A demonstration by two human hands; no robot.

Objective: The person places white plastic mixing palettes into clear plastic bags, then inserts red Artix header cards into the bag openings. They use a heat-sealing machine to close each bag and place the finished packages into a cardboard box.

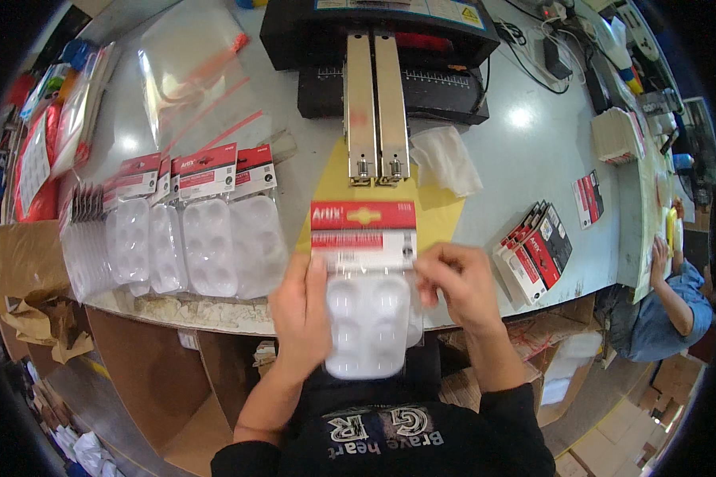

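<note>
A white plastic paint palette [367, 326] in a clear bag hangs in front of me below the bench edge, with a red and white header card [363, 246] across its top. My left hand [302, 314] grips the pack's left edge, thumb up along the card. At the card's lower right corner, the curled fingers of my right hand [461, 286] pinch the pack's edge; they are slightly blurred. Part of another clear or white piece shows behind the palette's right side. Just beyond the card stand the two metal arms [376, 111] of a black machine [294, 36].
Bagged palettes with cards [207, 238] lie in overlapping rows at left. Loose header cards [537, 254] are stacked at right. A yellow sheet [441, 215] and a white cloth [447, 161] lie beneath and beside the machine's arms. Clear bags [187, 63] lie far left. Another person [672, 310] sits at right.
</note>
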